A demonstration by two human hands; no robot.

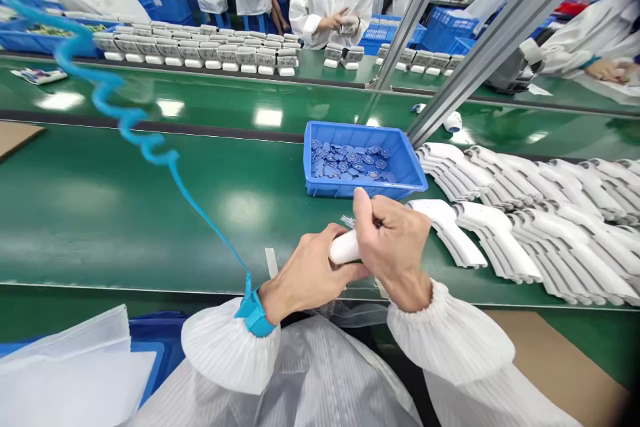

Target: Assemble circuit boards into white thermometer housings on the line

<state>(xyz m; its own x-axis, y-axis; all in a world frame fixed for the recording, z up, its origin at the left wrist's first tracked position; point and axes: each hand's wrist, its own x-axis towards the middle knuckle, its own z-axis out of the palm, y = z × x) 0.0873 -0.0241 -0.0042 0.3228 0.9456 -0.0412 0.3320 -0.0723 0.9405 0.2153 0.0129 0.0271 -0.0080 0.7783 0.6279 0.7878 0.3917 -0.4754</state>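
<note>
Our left hand (313, 273) wraps around a white plastic piece (344, 247), its fingers (345, 272) curled closed beneath it. Our right hand (395, 247) sits on top, thumb and fingers pinched together at a silvery bit (347, 220) sticking out of the piece's end; it is too small to tell what it is. We hold all of this just above the front edge of the green tabletop (125, 213), close to our body.

Just ahead, our right thumb almost meets the front wall of a blue tray (415, 173). The tray holds a loose, shallow heap of small flat blue parts (347, 161), lying jumbled over its floor. To its right, white casings (550, 233) lie overlapped in long rows on the tabletop.

A blue strap (255, 312) circles our left wrist, with a coiled blue cord (100, 93) rising from it. Across the line, a co-worker's hands (335, 21) hold a white item, and blue crates (445, 30) stand behind them.
</note>
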